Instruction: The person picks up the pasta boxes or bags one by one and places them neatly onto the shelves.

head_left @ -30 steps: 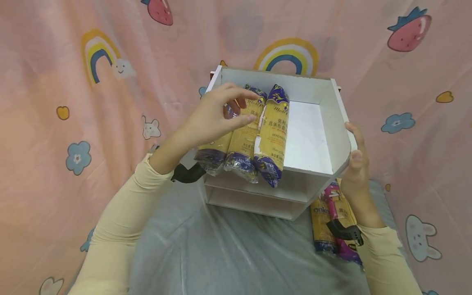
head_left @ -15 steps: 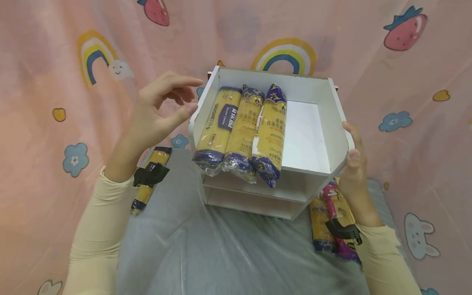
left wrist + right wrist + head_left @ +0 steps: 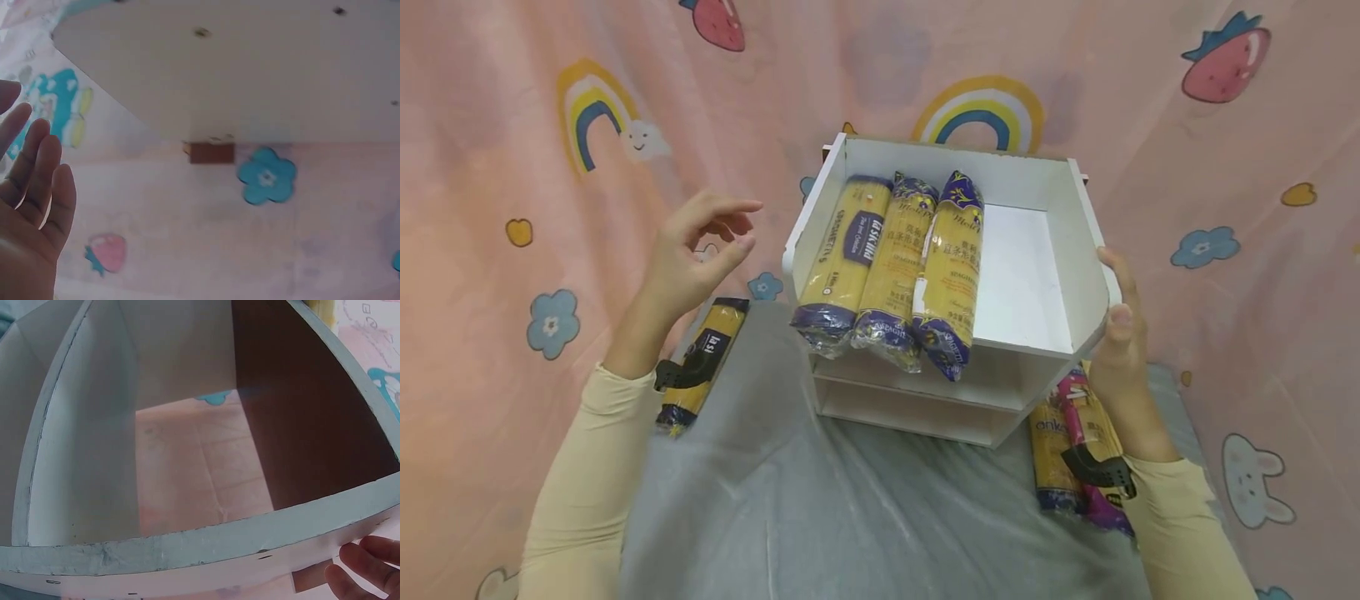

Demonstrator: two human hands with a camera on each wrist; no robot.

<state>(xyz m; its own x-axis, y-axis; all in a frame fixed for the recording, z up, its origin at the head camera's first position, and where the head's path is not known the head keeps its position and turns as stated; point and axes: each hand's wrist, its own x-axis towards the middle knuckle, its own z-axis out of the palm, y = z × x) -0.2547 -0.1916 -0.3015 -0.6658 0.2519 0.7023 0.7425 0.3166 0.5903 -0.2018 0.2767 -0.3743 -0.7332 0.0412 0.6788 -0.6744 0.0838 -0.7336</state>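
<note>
A white shelf unit (image 3: 1026, 333) stands in the middle of the head view. Side by side on its top tier lie three spaghetti packs: a left one (image 3: 840, 258), a middle one (image 3: 897, 267) and a right one (image 3: 951, 275). My left hand (image 3: 696, 242) hovers left of the shelf with loosely bent fingers and holds nothing. Below its wrist another spaghetti pack (image 3: 718, 325) lies on the grey cloth. My right hand (image 3: 1120, 358) holds the shelf's right side panel at the edge, thumb at the front; its fingertips touch the outer face in the right wrist view.
Grey cloth (image 3: 850, 517) covers the surface under the shelf. Two more pasta packs, one yellow (image 3: 1052, 454) and one pink and yellow (image 3: 1090, 417), lie at the right, partly behind my right wrist. A pink patterned curtain (image 3: 760, 100) hangs behind.
My left hand has moved left and slightly down, from over the packs to beside the shelf, uncovering the left pack and the one on the cloth. My right hand stays put.
</note>
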